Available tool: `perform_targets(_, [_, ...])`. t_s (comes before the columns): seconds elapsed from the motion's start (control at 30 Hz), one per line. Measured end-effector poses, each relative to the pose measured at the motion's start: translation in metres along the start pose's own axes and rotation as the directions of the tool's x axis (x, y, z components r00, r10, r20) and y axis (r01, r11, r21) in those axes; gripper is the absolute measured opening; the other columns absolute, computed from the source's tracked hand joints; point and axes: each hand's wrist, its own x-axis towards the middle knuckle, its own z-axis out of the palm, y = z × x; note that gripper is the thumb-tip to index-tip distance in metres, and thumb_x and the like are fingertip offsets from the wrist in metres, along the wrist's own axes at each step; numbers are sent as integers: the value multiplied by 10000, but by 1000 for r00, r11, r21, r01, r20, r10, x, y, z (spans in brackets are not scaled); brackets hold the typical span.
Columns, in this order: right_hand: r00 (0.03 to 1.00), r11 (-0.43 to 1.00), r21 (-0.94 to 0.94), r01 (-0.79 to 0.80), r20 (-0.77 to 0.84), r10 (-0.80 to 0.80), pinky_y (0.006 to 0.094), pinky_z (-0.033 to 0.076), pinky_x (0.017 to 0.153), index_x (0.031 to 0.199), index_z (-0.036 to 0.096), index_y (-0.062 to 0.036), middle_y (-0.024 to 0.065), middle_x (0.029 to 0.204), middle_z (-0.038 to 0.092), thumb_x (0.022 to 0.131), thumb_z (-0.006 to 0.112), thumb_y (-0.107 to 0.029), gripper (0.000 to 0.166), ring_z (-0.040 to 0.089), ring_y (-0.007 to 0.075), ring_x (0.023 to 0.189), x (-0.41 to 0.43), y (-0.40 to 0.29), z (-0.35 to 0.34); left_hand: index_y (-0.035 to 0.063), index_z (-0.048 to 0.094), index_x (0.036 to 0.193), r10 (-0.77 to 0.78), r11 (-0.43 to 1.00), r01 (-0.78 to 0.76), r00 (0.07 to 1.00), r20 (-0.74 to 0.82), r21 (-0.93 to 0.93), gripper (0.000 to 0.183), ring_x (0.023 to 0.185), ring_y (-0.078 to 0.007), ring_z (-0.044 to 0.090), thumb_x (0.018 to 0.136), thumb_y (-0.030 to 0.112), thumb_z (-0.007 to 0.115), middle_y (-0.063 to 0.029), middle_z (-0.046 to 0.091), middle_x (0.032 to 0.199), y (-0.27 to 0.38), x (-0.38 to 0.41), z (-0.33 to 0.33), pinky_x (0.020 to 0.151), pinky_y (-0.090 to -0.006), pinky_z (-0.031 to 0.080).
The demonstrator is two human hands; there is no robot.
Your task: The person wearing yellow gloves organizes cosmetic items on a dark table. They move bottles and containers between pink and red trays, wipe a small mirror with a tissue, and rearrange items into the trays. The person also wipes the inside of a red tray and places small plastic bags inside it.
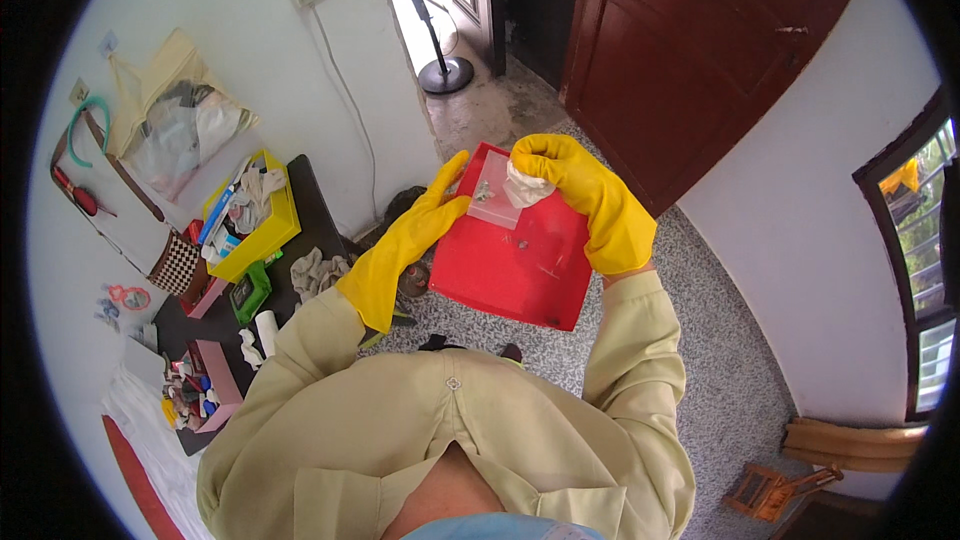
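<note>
A red square board or stool top [510, 262], scratched and spotted with dark marks, lies in front of me; what supports it is hidden. On its far left part rests a clear zip bag [491, 210] with small pale pieces [483, 190] inside. My left hand [420, 229], in a yellow rubber glove, touches the board's left edge beside the bag, thumb and forefinger apart. The fingers of my right hand [566, 172], gloved the same way, pinch a crumpled white tissue or cloth [527, 186] over the bag's right side.
At left, a dark table [311, 199] carries a yellow box [259, 251], a green packet [250, 292], a grey cloth [316, 274] and a pink box [223, 390]. A stand [442, 71] is in the doorway, near a brown door [675, 67]. A small wooden chair [765, 491] sits lower right.
</note>
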Motion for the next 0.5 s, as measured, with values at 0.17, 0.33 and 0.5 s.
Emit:
perform_targets(0.17, [998,999,15,48,28,-48,204,424,655,874,646,-46,-38,775,600,894,650,-191,146,528,57,698,-9,12,-2,195,373,1449,286,813,-265,957,41,518,612,1365,-244,323,865,23,434,-143,296,1502,-10,-9,-1,1071,-308,313])
perform_targets(0.33, [999,1000,7,-31,-22,31,206,424,674,867,644,-56,-40,777,594,885,660,-204,149,525,54,718,-13,25,6,106,572,1245,56,978,-80,990,126,192,487,1428,-252,205,795,-21,439,-123,176,1563,-12,-15,-8,1119,-296,229])
perform_targets(0.5, [994,994,-89,-69,76,76,213,434,658,881,637,-62,-41,794,586,874,672,-162,107,518,57,719,0,47,20,31,528,1271,-125,921,189,971,202,-342,356,1260,-189,452,921,88,506,-89,409,1432,-12,-26,-11,1030,-279,361])
